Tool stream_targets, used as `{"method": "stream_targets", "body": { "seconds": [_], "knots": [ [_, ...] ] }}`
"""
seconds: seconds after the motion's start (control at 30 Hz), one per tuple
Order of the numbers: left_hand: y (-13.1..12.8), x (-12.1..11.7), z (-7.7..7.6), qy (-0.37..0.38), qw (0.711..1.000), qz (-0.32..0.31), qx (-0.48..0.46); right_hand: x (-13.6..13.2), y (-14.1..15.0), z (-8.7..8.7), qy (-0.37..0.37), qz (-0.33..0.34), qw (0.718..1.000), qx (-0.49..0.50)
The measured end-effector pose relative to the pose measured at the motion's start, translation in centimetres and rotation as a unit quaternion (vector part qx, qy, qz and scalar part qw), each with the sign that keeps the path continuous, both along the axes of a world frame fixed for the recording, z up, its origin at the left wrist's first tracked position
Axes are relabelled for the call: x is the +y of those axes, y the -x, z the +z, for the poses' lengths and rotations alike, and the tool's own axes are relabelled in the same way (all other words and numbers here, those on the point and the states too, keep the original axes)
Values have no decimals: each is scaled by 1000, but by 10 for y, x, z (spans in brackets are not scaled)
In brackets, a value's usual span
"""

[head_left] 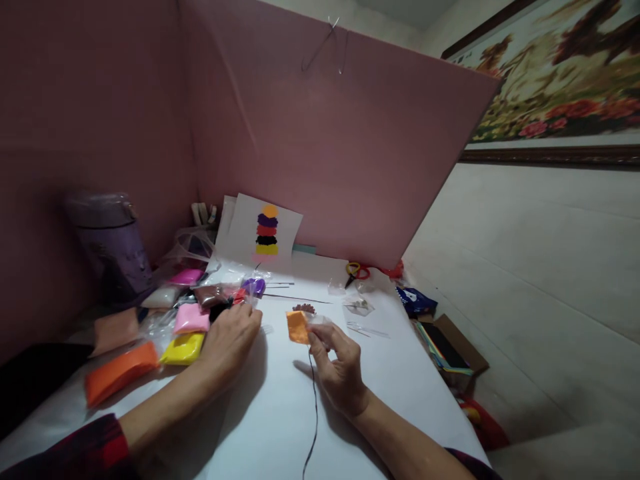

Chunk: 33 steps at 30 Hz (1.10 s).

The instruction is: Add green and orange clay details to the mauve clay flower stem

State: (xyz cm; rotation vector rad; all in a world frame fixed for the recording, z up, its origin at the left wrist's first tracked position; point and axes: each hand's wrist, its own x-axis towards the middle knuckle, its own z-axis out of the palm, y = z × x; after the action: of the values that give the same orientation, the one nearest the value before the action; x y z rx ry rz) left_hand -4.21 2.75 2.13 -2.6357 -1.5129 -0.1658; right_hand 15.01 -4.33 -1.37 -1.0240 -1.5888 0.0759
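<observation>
My right hand point(338, 365) pinches a small clear bag with an orange piece point(299, 326) in it, held just above the white table point(280, 413). My left hand point(229, 340) rests curled at the edge of a pile of clay bags, its fingertips by a red and dark packet point(235, 299); what it grips, if anything, is hidden. A pink bag point(191, 319) and a yellow bag point(183, 348) lie right beside it. A thin black wire point(315, 407) runs down the table from under my right hand. A small brown ruffled piece point(303, 308) lies behind the orange bag.
A paper with a stack of coloured blobs point(267, 230) leans on the pink partition point(350, 147). A purple flask point(113, 243) stands at left, an orange bag point(120, 370) lies near it. Scissors point(356, 271) lie at the back. A cardboard box point(447, 343) sits off the table's right edge.
</observation>
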Motion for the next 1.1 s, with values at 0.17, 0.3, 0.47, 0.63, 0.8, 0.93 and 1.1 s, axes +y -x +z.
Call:
{"method": "stream_targets", "body": {
  "seconds": [0.17, 0.3, 0.47, 0.63, 0.8, 0.93, 1.1],
  "knots": [
    [2, -4, 19, -36, 994, 82, 71, -2, 1, -1, 15, 34, 998, -42],
    [6, -2, 20, -70, 993, 69, 73, -2, 2, 0, 4, 50, 997, -58],
    [6, 0, 23, -50, 994, 60, 73, -1, 2, 1, 4, 66, 996, -59],
    [3, -3, 20, -32, 999, 34, 14, -1, 1, -4, 6, 44, 998, -36],
    [-2, -3, -7, 61, 990, -34, -120, 0, 0, -8, 24, 20, 999, 8],
    [-5, 3, -19, 113, 942, -84, -304, 1, 1, -7, 49, 30, 998, 33],
    [-8, 2, -3, 354, 783, -120, -497, 2, 4, -6, 106, 76, 983, 128]
  ]
}}
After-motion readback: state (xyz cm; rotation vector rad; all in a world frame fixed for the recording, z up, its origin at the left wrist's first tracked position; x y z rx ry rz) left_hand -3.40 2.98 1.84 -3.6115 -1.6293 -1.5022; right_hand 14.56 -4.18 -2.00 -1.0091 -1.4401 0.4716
